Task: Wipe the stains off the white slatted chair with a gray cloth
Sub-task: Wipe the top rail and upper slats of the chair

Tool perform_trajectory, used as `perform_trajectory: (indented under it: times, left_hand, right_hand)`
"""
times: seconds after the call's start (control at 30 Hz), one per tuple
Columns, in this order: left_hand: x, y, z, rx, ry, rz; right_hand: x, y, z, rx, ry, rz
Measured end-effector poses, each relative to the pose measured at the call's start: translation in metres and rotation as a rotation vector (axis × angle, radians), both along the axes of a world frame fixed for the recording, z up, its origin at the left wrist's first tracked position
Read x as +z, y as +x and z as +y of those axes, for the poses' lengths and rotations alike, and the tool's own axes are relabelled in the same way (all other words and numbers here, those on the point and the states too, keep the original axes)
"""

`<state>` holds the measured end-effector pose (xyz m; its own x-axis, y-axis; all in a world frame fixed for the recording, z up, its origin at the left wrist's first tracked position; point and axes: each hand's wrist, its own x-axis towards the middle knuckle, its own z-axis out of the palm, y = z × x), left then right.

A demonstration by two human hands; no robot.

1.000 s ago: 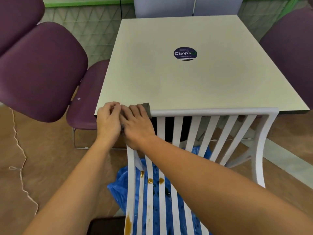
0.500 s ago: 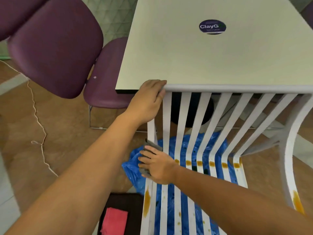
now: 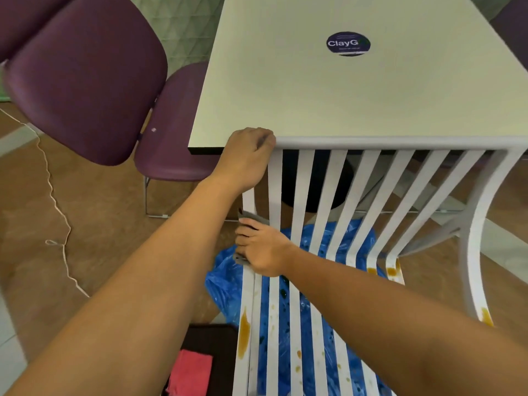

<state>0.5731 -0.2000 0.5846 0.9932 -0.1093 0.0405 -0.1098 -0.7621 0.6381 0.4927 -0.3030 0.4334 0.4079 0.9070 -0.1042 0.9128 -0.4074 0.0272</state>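
Observation:
The white slatted chair (image 3: pixel 371 142) stands below me, its top rail against the table edge. My left hand (image 3: pixel 245 155) grips the left end of that top rail. My right hand (image 3: pixel 263 250) presses a gray cloth (image 3: pixel 253 217) against the left slats where backrest meets seat; only the cloth's upper and lower edges show past my fingers. Brown-orange stains mark the left seat edge (image 3: pixel 243 332), the right slats (image 3: pixel 393 271) and the right frame (image 3: pixel 486 315). Small spots dot the seat slats.
A pale table (image 3: pixel 328 95) with a round dark sticker (image 3: pixel 348 43) stands behind the chair. Purple chairs (image 3: pixel 85 81) sit at left. Blue plastic sheeting (image 3: pixel 225 284) lies under the chair. A pink cloth (image 3: pixel 190 370) rests on a dark surface at lower left. A white cord (image 3: pixel 58 212) trails across the floor.
A second ago both hands were at the rail's left end with the cloth. My right hand then carried the cloth down to the lower left slats, where it stays; my view has dropped closer.

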Motion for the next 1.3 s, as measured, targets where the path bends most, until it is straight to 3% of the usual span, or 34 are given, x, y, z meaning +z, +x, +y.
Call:
perform_trajectory:
  times: [0.1, 0.2, 0.23, 0.33, 0.4, 0.47, 0.57, 0.63, 0.67, 0.77, 0.83, 1.0, 1.3]
  left_hand:
    - [0.011, -0.003, -0.007, 0.035, -0.035, 0.037]
    - [0.023, -0.002, -0.006, 0.018, 0.080, 0.094]
    - [0.028, 0.001, -0.004, 0.008, 0.139, 0.120]
    - [0.035, 0.013, 0.000, -0.019, 0.192, 0.220]
    - [0.033, 0.018, 0.003, 0.023, 0.114, 0.253]
    - [0.029, 0.015, 0.003, 0.066, 0.034, 0.162]
    - [0.019, 0.003, -0.008, 0.211, -0.087, -0.125]
    - [0.015, -0.002, -0.015, 0.252, -0.168, -0.146]
    - [0.011, -0.001, -0.019, 0.247, -0.139, -0.125]
    - [0.001, 0.003, -0.028, 0.153, 0.287, -0.069]
    - [-0.002, 0.002, -0.041, 0.122, 0.450, -0.058]
    - [0.001, 0.003, -0.083, 0.020, 0.573, -0.021]
    - [-0.007, 0.016, -0.153, -0.040, 0.582, -0.066]
  right_hand:
    - [0.031, 0.029, 0.001, 0.021, -0.108, -0.148]
    - [0.066, 0.059, 0.004, -0.009, -0.153, -0.331]
    - [0.078, 0.067, 0.003, -0.021, -0.153, -0.326]
    - [0.117, 0.081, 0.000, -0.244, 0.163, -0.092]
    - [0.127, 0.092, 0.001, -0.303, 0.138, -0.123]
    - [0.135, 0.096, 0.003, -0.365, 0.122, -0.160]
    - [0.143, 0.099, -0.014, -0.453, 0.176, -0.140]
    - [0.142, 0.101, -0.038, -0.484, 0.201, -0.178]
    - [0.142, 0.102, -0.053, -0.527, 0.216, -0.180]
    - [0.137, 0.103, -0.096, -0.625, 0.288, -0.165]
    - [0.132, 0.101, -0.126, -0.656, 0.282, -0.192]
    - [0.125, 0.094, -0.211, -0.740, 0.285, -0.309]
    - [0.128, 0.090, -0.349, -1.011, 0.292, -0.283]
